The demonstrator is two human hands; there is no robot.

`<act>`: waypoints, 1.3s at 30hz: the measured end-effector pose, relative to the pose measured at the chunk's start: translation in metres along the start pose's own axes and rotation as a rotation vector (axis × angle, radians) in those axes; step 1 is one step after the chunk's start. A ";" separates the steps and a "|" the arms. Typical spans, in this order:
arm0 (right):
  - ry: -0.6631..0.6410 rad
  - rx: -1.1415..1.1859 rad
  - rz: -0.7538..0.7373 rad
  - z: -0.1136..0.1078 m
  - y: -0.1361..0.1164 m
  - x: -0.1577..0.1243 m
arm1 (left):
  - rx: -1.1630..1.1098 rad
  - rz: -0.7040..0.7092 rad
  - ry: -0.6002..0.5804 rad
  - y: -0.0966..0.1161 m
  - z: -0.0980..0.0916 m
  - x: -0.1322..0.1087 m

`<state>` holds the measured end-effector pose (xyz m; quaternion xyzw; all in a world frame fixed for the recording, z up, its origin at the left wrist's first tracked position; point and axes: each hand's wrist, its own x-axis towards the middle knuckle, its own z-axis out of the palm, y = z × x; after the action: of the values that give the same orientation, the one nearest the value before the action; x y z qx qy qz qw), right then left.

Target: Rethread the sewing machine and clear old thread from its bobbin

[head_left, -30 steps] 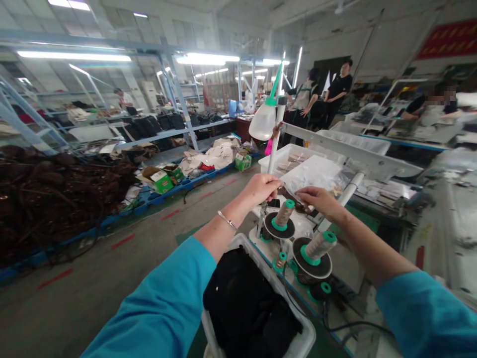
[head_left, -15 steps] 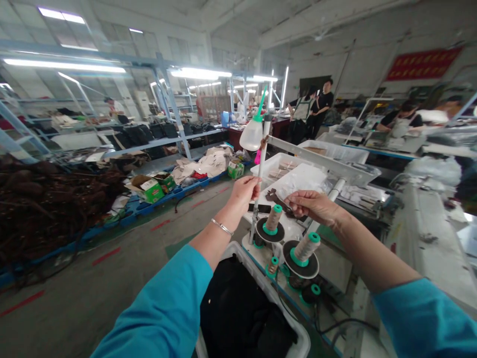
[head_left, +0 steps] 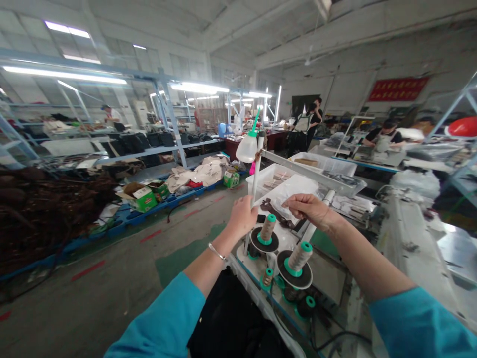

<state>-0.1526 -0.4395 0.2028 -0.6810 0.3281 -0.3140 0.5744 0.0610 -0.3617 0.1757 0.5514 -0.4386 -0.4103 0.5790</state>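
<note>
My left hand [head_left: 241, 217] is closed, its fingertips beside the upright white post [head_left: 257, 180] of a thread stand. Whatever it pinches is hidden. My right hand [head_left: 308, 209] is pinched, thumb against forefinger, above the table behind the spools. Anything between those fingertips is too thin to make out. Below and between both hands stand a beige thread spool [head_left: 267, 229] and a larger beige thread spool [head_left: 300, 258], each on a black disc with a green base. A small brown spool [head_left: 267, 277] and a dark spool [head_left: 306, 306] sit lower.
A bin of black cloth [head_left: 231, 318] stands below my left arm. A squeeze bottle [head_left: 247, 148] hangs at the post top, by the crossbar [head_left: 305, 171]. Brown strips [head_left: 276, 211] and white trays [head_left: 274, 176] lie behind. A machine [head_left: 410, 238] is at right; people work beyond.
My left hand has come down along the post, nearer the spools. My right hand stays pinched at about the same place. The view has shifted slightly.
</note>
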 end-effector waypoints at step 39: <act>0.278 0.222 -0.343 0.005 -0.045 0.049 | 0.726 0.602 0.262 0.086 0.035 0.030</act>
<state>-0.1158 -0.4704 0.2492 -0.6097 0.2469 -0.5316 0.5336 0.0347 -0.3958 0.2637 0.6135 -0.6167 0.0277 0.4926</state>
